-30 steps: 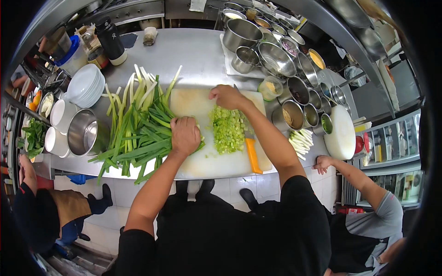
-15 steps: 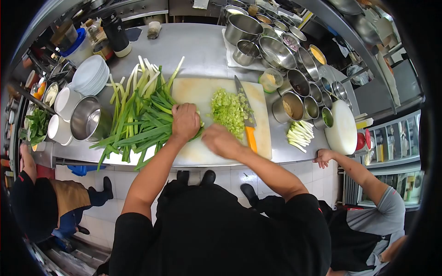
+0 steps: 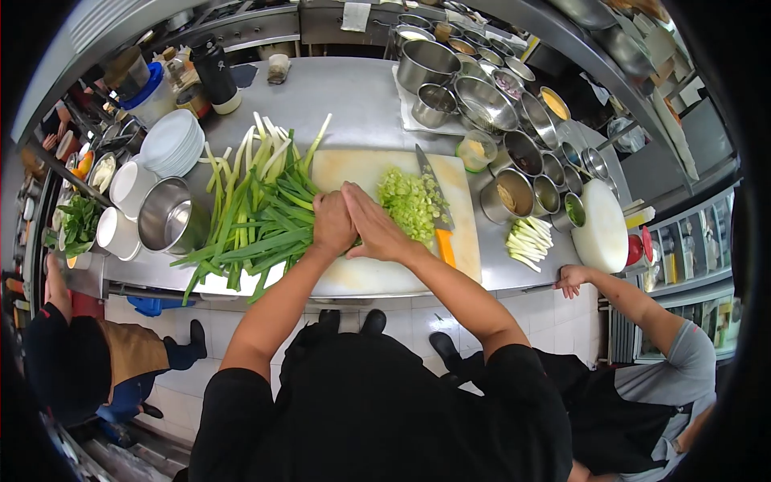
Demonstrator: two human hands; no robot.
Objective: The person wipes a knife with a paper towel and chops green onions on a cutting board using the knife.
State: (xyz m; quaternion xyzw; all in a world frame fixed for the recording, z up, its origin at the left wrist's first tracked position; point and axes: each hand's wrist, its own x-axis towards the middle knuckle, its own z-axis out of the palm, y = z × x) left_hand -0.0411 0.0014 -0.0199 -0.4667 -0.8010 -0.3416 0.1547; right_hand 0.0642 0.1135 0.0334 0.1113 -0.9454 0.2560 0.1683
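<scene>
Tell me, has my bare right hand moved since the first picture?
Yes. Against the pale rectangular cutting board, your bare right hand has moved from near the board's far edge leftward and toward you, now beside your bare left hand.

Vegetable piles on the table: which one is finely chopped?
The light green heap beside the knife; the leafy stalks and pale bundle are much longer pieces.

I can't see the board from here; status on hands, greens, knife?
Left hand at the green onions, right hand close beside it. Chopped pile on cutting board. Knife lying unheld beside pile.
</scene>
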